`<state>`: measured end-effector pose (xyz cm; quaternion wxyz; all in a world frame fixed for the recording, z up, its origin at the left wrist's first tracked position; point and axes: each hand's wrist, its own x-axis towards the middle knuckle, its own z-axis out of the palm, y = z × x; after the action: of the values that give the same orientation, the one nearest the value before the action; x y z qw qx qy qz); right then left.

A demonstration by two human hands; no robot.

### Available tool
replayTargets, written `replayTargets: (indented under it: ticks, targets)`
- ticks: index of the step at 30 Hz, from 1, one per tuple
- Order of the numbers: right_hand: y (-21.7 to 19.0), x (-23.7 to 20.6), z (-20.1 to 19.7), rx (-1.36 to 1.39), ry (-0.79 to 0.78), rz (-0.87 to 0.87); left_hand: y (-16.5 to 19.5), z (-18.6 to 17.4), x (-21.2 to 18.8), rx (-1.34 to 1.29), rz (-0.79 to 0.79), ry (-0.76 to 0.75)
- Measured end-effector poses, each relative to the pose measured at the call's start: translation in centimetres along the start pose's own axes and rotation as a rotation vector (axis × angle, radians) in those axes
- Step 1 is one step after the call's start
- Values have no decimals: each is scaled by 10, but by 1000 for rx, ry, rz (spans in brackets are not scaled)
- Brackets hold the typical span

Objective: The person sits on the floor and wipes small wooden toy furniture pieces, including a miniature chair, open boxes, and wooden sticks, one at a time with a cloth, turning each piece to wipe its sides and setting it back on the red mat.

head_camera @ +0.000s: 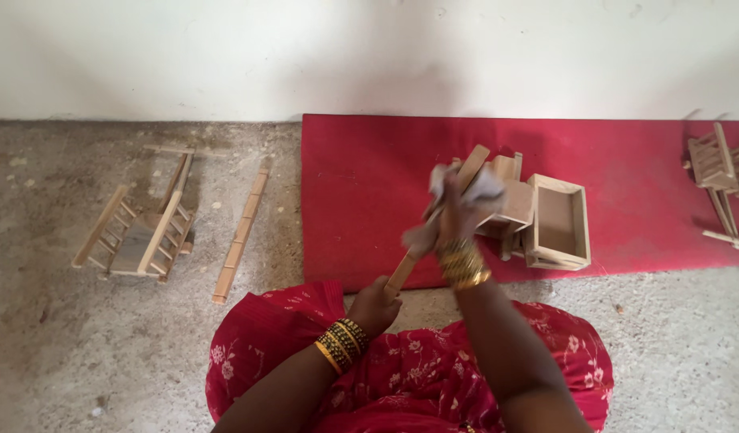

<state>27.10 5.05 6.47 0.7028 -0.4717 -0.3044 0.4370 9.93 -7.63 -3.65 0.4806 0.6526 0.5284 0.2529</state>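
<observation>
Head view looks straight down on a seated person in a red floral dress (401,377). Left hand (375,306), low in the centre, is closed around the bottom end of a wooden strip (434,220) that slants up to the right. Right hand (459,210), blurred, is wrapped on the strip near its top, pressing a pale cloth (421,236) against it; both wrists carry bangles. Beyond lies a red mat (369,184) with an open wooden box (558,223) just right of the hands and small wooden pieces at the far right edge. At left, on the rough concrete floor (57,337), sit a slatted wooden frame (137,236) and a loose slat (241,235). A white wall (225,56) fills the top.
</observation>
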Motion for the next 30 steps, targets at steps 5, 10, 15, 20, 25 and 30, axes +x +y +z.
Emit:
replayTargets:
  ticks: [5, 10, 15, 20, 25, 30]
  targets:
    - [57, -83, -3, -216, -28, 19, -25, 15, 17, 140, 302, 62]
    - [82, -87, -17, -164, -167, 148, -19, 13, 23, -66, 239, 44]
    - [72, -81, -16, -176, -84, 102, 1, -1, 9, -284, 22, 4]
    - [41, -97, 10, -34, -125, -186, 19, -6, -1, -273, 244, 76]
    - [-17, -41, 29, 123, -234, -359, 29, -6, -12, -181, -13, 0]
    - [-66, 31, 16, 69, -26, 75, 33, -5, -17, -137, 15, -40]
